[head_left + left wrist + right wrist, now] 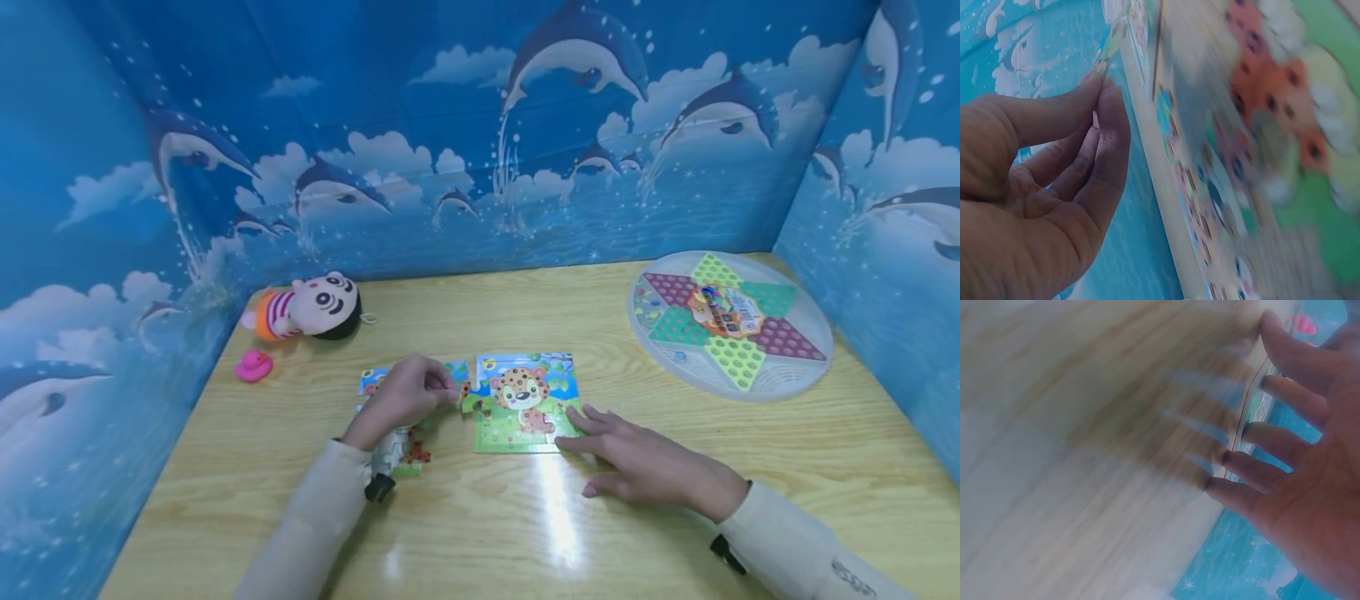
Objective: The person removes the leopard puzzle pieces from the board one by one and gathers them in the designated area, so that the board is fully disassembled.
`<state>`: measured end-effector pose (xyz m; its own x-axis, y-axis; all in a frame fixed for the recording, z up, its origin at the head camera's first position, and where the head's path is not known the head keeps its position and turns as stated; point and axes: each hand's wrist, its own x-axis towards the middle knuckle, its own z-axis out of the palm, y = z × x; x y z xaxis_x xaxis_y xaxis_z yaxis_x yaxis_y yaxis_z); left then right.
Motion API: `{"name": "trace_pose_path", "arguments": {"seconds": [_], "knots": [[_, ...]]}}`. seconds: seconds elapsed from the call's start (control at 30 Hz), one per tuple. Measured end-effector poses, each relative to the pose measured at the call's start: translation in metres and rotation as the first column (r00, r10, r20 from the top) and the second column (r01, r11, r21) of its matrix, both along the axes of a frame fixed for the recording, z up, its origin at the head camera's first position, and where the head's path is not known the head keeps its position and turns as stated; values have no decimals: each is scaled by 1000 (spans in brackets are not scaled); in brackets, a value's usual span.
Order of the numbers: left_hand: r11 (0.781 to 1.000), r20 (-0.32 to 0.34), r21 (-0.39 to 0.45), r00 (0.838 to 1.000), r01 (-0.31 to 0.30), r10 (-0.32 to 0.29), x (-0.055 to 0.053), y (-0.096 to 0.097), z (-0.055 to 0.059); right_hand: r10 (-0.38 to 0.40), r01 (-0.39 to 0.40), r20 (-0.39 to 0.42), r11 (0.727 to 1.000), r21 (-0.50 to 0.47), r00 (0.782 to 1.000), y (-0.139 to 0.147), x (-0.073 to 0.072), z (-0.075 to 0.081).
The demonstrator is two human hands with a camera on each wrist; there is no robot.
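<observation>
My left hand [408, 392] pinches a small jigsaw piece [1114, 39] between thumb and forefinger. It is at the left edge of a jigsaw puzzle [517, 429] that pictures a spotted leopard cub on grass under blue sky. Under and around my left hand lie loose jigsaw pieces [417, 452], partly hidden by the hand and wrist. My right hand [637, 458] lies spread beside the puzzle, its fingertips at the right edge of the picture and on the table. In the right wrist view its fingers are extended and hold nothing.
A round Chinese checkers board [678, 383] lies at the back right. At the back left are a doll [318, 304] with a striped top and a pink rubber duck [253, 366]. Dolphin-print curtains [420, 225] border the wooden table [480, 533].
</observation>
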<state>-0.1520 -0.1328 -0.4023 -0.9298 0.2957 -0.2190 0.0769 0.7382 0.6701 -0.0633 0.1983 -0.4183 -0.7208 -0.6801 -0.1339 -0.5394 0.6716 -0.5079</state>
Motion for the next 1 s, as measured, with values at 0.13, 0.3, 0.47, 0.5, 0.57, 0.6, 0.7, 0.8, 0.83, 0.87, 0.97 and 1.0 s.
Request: {"name": "trace_pose_path", "arguments": {"seconds": [0.13,0.3,0.47,0.5,0.57,0.6,0.7,0.8,0.83,0.87,0.97,1.0], "knots": [[1000,25,10,999,-24,24,3,-13,-2,-1,1,3,1000,3,1000,0,0,0],[1000,41,29,999,-14,12,6,-26,-3,-2,2,3,1000,2,1000,0,0,0],[1000,69,21,998,-7,6,7,-32,-5,-2,2,10,1000,-4,1000,0,0,0],[1000,65,20,998,-5,4,6,-33,-6,-1,1,10,1000,-5,1000,1,0,0],[1000,54,16,999,4,-5,6,-33,-8,-2,2,16,1000,-7,1000,1,0,0],[1000,50,13,999,6,-6,6,-34,-8,-3,3,17,1000,-8,1000,1,0,0],[1000,37,1,999,7,-7,5,-33,-10,-6,6,24,1000,-10,1000,1,0,0],[1000,30,-23,1000,1,0,4,-32,-9,-5,5,29,1000,-13,1000,1,-1,0],[999,29,-31,1000,-3,4,4,-31,-9,-4,4,29,1000,-13,1000,1,-1,0],[999,29,-40,1000,-8,9,4,-30,-8,-2,2,30,1000,-14,1000,1,-1,0],[997,34,-64,999,-31,34,5,-27,-6,1,0,30,1000,-12,1000,1,-1,-1],[997,36,-70,998,-39,41,5,-25,-6,0,0,31,1000,-12,1000,1,-2,-1]]}}
